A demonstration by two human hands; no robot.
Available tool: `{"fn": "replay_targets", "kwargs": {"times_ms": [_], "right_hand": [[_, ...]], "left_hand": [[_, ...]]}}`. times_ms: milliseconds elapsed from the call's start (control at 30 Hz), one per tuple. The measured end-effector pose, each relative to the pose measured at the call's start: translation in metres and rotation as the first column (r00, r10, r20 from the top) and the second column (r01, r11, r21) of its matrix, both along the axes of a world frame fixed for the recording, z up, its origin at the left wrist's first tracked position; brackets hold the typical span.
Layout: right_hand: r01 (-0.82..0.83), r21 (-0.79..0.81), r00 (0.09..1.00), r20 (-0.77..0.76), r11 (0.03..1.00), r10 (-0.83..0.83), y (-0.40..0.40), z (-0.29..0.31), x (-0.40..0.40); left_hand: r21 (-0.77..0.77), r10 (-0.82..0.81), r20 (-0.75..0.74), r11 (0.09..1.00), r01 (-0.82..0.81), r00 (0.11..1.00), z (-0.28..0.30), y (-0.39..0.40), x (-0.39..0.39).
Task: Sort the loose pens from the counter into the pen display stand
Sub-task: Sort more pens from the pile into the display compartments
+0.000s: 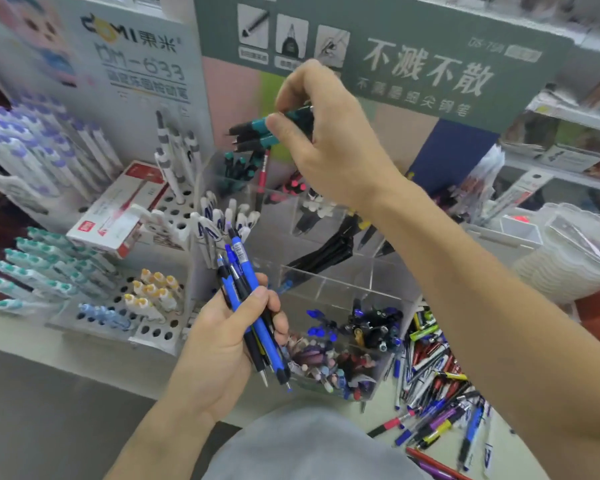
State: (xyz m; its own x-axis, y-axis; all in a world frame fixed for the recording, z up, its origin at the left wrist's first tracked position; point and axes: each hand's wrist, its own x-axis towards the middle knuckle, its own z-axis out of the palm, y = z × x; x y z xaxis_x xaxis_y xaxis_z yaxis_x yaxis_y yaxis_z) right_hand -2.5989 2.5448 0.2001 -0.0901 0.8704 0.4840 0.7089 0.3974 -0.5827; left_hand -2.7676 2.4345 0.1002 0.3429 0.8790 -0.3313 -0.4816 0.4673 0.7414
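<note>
I am holding a small bunch of teal-and-black pens (267,128) in my right hand (323,140), the grip closed round their barrels with thumb and fingers curled, tips pointing left and slightly down. They are hanging over the back compartment of the clear pen display stand (326,282), where more teal pens (238,168) are already standing. My left hand (229,337) is gripping a fan of blue and black pens (246,296), fingers wrapped about their middles, tips pointing down toward me.

These pens are judging out light and stiff, with smooth plastic barrels that are likely slippery against each other, so a bundle is wanting to splay or slide. I am reckoning the rubbery section near the tip gives the surest hold; pinching mid-barrel keeps the bunch parallel for dropping in. The clips could snag on neighbours or on the divider edge as they go down.

The loose pile of pens (433,386) is lying on the desk (66,368) just right of the stand, tangled at many angles; I am expecting to lift those singly or in small like-coloured groups rather than scooping.
</note>
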Motion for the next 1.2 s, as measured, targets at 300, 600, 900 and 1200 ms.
{"fn": "replay_targets", "kwargs": {"times_ms": [300, 600, 900, 1200], "right_hand": [[-0.051, -0.253, 0.883, 0.44, 0.966, 0.162, 0.051, -0.016, -0.03], [-0.006, 0.121, 0.822, 0.566, 0.993, -0.064, 0.058, -0.031, -0.065], [0.016, 0.065, 0.714, 0.698, 0.998, -0.057, 0.035, -0.04, -0.049], [-0.044, 0.109, 0.879, 0.477, 0.993, -0.013, 0.041, -0.036, -0.031]], "left_hand": [[-0.007, 0.035, 0.057, 0.999, -0.034, 0.998, -0.006, 0.015, -0.018], [-0.016, -0.037, 0.079, 0.999, 0.038, 0.996, -0.012, 0.025, -0.021], [-0.071, -0.133, 0.238, 0.985, 0.154, 0.962, -0.02, 0.022, -0.022], [0.03, -0.242, 0.169, 0.97, 0.241, 0.955, -0.022, 0.016, -0.008]]}}
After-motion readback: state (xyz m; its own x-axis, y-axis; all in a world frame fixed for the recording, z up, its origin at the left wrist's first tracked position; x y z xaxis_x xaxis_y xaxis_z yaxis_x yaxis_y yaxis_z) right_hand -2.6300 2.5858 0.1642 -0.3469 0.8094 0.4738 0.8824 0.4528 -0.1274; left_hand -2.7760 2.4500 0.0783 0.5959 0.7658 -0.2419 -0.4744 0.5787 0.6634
